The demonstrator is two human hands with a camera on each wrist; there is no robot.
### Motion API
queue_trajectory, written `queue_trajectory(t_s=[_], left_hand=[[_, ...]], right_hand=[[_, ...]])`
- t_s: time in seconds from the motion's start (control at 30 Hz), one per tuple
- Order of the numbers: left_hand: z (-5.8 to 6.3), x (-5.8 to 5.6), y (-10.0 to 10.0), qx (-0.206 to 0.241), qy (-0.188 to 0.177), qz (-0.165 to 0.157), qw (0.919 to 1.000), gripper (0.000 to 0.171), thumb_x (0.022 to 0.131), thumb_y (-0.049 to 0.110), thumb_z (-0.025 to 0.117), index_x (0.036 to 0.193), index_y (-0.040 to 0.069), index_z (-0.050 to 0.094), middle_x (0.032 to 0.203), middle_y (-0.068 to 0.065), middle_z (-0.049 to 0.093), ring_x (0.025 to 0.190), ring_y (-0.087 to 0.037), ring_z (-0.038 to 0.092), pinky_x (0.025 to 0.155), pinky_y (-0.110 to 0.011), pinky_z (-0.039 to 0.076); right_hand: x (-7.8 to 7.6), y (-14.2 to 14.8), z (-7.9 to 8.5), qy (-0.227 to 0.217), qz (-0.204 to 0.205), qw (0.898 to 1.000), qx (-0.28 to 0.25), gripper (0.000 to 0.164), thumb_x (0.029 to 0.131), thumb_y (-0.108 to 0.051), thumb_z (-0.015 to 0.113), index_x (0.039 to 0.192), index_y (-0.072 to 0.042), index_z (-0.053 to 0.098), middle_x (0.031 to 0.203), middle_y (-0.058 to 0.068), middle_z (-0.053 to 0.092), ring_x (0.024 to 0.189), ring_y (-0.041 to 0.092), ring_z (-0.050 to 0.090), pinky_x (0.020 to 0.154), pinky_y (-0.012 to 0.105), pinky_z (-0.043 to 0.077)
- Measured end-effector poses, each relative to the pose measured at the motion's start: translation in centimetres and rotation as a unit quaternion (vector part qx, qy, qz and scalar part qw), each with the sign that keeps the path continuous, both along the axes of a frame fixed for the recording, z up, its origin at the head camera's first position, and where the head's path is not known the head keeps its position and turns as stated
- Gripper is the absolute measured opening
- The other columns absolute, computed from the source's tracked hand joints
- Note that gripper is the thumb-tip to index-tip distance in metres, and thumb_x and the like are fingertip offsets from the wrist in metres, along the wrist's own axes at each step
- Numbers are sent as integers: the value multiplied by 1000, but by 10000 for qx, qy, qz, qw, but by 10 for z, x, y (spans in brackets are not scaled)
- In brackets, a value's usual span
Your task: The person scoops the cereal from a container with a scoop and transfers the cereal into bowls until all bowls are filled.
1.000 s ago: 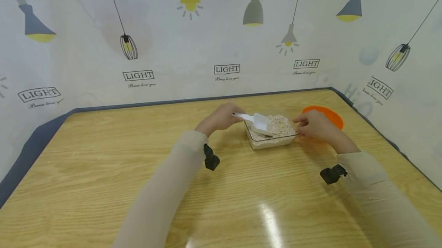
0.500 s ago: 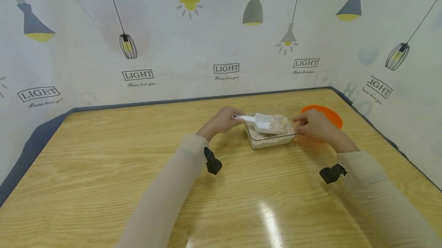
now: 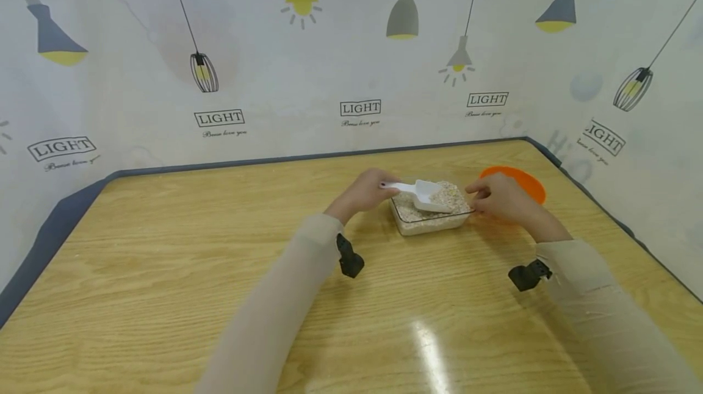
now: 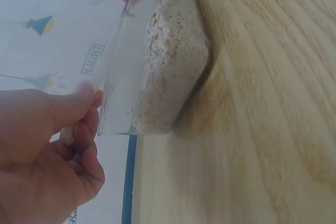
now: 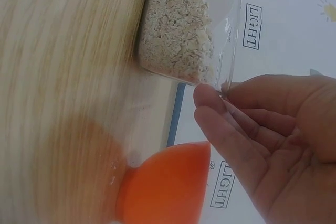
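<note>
Scoop: the white scoop [image 3: 431,197] lies over the flakes [image 3: 454,194], blade tip at the heap; how deep it sits is hard to tell.
Left hand: this hand [image 3: 369,189] pinches the scoop's handle beside the container's left rim; some fingertips are hidden behind the handle.
Container: the clear container [image 3: 434,225] stands on the bench [image 3: 181,272], toward the far edge and the far right corner; the right wrist view cuts off its top.
Right hand: this hand [image 3: 498,199] pinches the container's right rim between thumb and fingers, arm reaching in from the bench's near right.
Bowl: the orange bowl [image 3: 524,183], near the far right corner, is partly hidden by the right hand.
Sleeves: both pale sleeves [image 3: 269,315] run out of the head view.
</note>
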State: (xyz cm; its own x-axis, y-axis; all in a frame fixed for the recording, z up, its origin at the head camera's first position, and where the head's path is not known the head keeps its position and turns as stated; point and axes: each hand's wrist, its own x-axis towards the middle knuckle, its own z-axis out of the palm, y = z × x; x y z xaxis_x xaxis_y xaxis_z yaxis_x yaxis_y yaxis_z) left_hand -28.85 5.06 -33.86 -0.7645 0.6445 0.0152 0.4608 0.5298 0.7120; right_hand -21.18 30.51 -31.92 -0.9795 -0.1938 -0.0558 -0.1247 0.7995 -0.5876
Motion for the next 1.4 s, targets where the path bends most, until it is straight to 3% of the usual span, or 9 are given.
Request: queue_trajectory(t_s=[0.5, 0.67, 1.0, 1.4], left_hand=[[-5, 1, 0, 107, -16, 11, 9999, 32, 94, 12, 54, 122, -2, 56, 123, -15, 55, 113, -25, 51, 93, -32, 42], [-6, 1, -4, 191, 25, -21, 9998, 32, 93, 11, 54, 122, -2, 56, 123, -15, 56, 113, -25, 52, 93, -32, 42], [-6, -3, -12, 384, -123, 24, 9992, 32, 94, 13, 52, 123, 1, 56, 124, -13, 55, 112, -23, 52, 92, -32, 42], [-1, -4, -19, 751, -210, 131, 9969, 30, 94, 12, 53, 121, 0, 58, 113, -14, 61, 88, -18, 54, 74, -27, 45]], right_hand=[[-1, 1, -3, -60, -78, 9999, -25, 35, 88, -1, 58, 118, 16, 52, 84, 17, 66, 70, 30, 61, 53, 35, 48], [0, 1, -2, -131, -55, 9999, -83, 36, 87, 0, 58, 118, 17, 52, 78, 10, 65, 69, 30, 60, 55, 34, 49], [-1, 3, 0, -227, -80, 9996, -110, 37, 88, -2, 57, 120, 15, 51, 82, 12, 64, 72, 30, 62, 61, 38, 51], [1, 7, 9, -300, -122, 9993, -198, 39, 89, -4, 54, 122, 16, 49, 94, 22, 63, 81, 32, 62, 67, 40, 53]])
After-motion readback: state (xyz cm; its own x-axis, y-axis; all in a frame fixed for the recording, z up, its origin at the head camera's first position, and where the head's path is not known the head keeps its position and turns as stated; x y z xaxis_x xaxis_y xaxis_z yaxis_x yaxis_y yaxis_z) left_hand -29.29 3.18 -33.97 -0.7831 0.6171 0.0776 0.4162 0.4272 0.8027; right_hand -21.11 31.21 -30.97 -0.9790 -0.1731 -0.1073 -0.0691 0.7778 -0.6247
